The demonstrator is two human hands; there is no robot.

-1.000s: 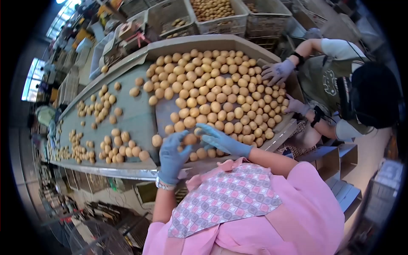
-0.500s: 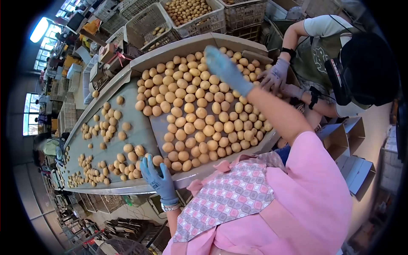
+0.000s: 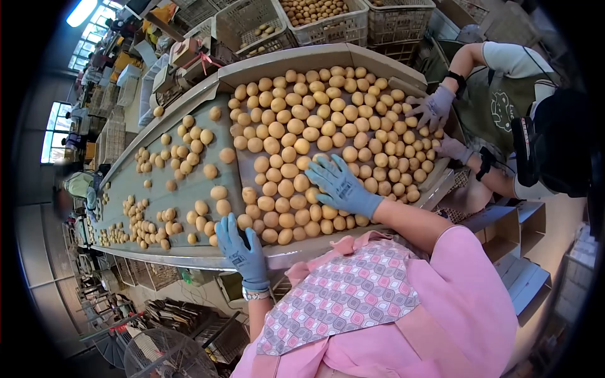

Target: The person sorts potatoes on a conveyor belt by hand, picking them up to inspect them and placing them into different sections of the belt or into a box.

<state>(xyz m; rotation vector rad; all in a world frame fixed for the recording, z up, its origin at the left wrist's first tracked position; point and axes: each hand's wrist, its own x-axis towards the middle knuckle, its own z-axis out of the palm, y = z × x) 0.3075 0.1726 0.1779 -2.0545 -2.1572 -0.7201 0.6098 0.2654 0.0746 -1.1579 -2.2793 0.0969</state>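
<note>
Round, yellow-tan fruits (image 3: 293, 120) cover the sorting table (image 3: 247, 179) in a loose single layer. My right hand (image 3: 343, 186), in a blue-grey glove, lies palm down over the fruits near the middle, its fingers spread and fingertips right on some of them. At the near edge, where the green conveyor belt (image 3: 183, 214) meets the table, my left hand (image 3: 244, 255) wears the same kind of glove. Its fingers point up and apart, thumb out, beside a few fruits at the rim. Neither hand is closed around a fruit.
A co-worker (image 3: 504, 120) stands at the right end, both gloved hands among the fruits. Plastic crates (image 3: 328, 30), some with fruits, line the far side. Cardboard boxes (image 3: 526, 283) stand at the lower right, and a fan (image 3: 161, 356) is at the lower left.
My right hand has come back from the far side to the middle of the fruits. My left hand stays by the near rim. Fruits on the belt have shifted, and the view has turned slightly.
</note>
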